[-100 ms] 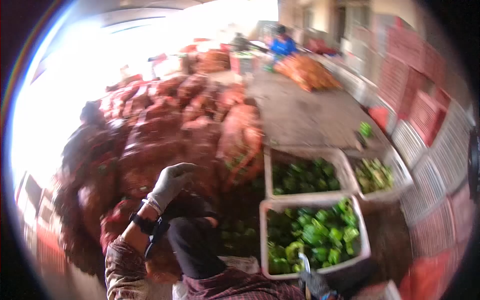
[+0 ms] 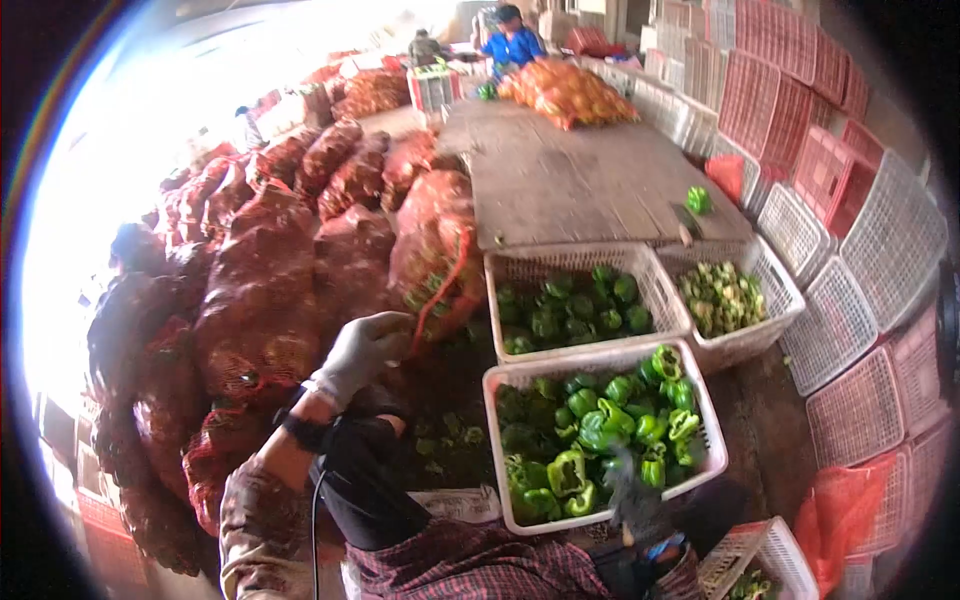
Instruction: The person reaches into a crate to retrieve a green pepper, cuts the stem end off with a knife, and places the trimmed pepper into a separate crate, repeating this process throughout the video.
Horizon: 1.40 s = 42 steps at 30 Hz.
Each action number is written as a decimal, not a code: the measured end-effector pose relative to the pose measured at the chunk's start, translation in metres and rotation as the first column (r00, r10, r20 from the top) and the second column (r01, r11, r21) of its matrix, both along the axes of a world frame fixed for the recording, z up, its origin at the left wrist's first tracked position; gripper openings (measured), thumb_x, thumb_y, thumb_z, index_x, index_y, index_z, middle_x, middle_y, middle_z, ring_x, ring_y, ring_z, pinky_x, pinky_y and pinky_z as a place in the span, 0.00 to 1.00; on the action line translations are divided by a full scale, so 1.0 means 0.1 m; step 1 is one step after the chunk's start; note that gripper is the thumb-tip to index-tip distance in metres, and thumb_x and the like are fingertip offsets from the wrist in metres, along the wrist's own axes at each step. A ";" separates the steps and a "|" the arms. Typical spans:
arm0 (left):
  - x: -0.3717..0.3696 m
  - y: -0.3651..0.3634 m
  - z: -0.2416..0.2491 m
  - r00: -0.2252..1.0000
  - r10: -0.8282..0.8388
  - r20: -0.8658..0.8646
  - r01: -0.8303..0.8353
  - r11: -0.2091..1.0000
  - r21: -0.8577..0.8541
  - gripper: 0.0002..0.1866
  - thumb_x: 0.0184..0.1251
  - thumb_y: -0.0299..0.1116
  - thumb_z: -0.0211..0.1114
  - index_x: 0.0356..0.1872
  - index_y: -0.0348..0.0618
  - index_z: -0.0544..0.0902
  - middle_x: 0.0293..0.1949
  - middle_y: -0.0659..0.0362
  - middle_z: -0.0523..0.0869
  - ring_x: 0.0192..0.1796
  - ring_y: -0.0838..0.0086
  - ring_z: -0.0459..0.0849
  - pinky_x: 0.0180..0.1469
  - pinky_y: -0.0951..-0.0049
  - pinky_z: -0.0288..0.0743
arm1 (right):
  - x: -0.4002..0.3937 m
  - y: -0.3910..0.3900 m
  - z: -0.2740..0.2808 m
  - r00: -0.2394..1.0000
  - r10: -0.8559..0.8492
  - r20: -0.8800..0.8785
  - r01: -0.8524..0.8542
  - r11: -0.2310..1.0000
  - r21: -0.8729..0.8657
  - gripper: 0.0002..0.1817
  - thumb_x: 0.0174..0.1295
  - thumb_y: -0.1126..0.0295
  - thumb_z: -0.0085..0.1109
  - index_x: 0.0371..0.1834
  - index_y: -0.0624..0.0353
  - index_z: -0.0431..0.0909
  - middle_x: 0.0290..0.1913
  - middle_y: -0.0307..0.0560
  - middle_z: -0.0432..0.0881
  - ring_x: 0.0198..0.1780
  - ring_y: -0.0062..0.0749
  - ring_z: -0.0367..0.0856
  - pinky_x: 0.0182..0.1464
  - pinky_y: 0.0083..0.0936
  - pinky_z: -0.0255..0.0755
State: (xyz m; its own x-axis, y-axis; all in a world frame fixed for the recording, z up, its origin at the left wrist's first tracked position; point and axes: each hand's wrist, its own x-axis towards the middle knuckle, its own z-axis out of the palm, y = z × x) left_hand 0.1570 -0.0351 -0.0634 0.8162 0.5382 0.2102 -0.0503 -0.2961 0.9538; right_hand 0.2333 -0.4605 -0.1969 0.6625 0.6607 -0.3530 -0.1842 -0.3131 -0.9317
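My left hand (image 2: pixel 368 352), in a light grey glove, hangs above my bent knee with its fingers curled together. What they hold, if anything, is hidden. Just beyond the fingertips runs a red strap (image 2: pixel 440 290) on a mesh sack (image 2: pixel 432 225). Over the near edge of a white crate (image 2: pixel 497 440) is my right hand (image 2: pixel 635 495), dark-gloved, blurred and closed round a knife whose blade hardly shows now. Whole and cut-open green bell peppers (image 2: pixel 605 425) fill this crate.
Behind stands a crate (image 2: pixel 575 252) of darker peppers, beside a crate (image 2: pixel 790 300) of pale pepper pieces. One pepper (image 2: pixel 698 200) lies on the board (image 2: pixel 570 175). Full red sacks (image 2: pixel 255 290) crowd the left; stacked crates (image 2: pixel 838 310) line the right. A person in blue (image 2: pixel 513 45) sits far back.
My view has shifted, so the crates and sacks sit further up and left. My right hand has moved further over the pepper crate, and its blade no longer shows clearly.
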 end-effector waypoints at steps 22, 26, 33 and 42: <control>3.50 0.27 -4.33 0.546 0.288 -0.786 0.342 0.780 0.523 0.32 0.53 0.60 0.66 0.49 0.43 0.82 0.47 0.50 0.85 0.52 0.61 0.84 0.50 0.63 0.78 | 1.70 0.01 -0.21 0.523 0.310 0.794 0.177 0.872 -0.457 0.29 0.69 0.64 0.53 0.71 0.59 0.61 0.72 0.48 0.62 0.74 0.25 0.56 0.75 0.30 0.46; 3.31 0.34 -3.66 0.748 0.067 -0.660 -0.104 0.994 -0.016 0.15 0.56 0.43 0.67 0.39 0.44 0.84 0.37 0.56 0.86 0.37 0.68 0.84 0.38 0.69 0.77 | 1.67 0.19 -0.26 0.531 0.256 0.808 0.126 0.919 -0.374 0.29 0.69 0.64 0.53 0.71 0.59 0.61 0.72 0.48 0.62 0.74 0.26 0.56 0.75 0.30 0.46; 2.10 -0.54 -1.06 0.902 -0.376 0.213 0.429 0.842 -0.327 0.14 0.59 0.32 0.61 0.46 0.44 0.82 0.40 0.66 0.84 0.40 0.81 0.80 0.42 0.76 0.74 | 1.50 0.59 -0.27 0.564 0.186 0.804 -0.035 0.979 -0.202 0.29 0.68 0.64 0.53 0.71 0.59 0.61 0.72 0.48 0.63 0.74 0.27 0.56 0.75 0.30 0.46; 0.12 -2.09 -1.27 0.867 -0.366 -0.338 0.127 0.819 -0.559 0.51 0.43 0.25 0.74 0.73 0.44 0.58 0.55 0.59 0.82 0.54 0.77 0.77 0.60 0.67 0.72 | 0.84 0.74 -0.39 0.577 0.260 0.774 -0.320 0.944 -0.079 0.29 0.68 0.64 0.54 0.71 0.59 0.61 0.72 0.47 0.63 0.75 0.29 0.55 0.75 0.31 0.46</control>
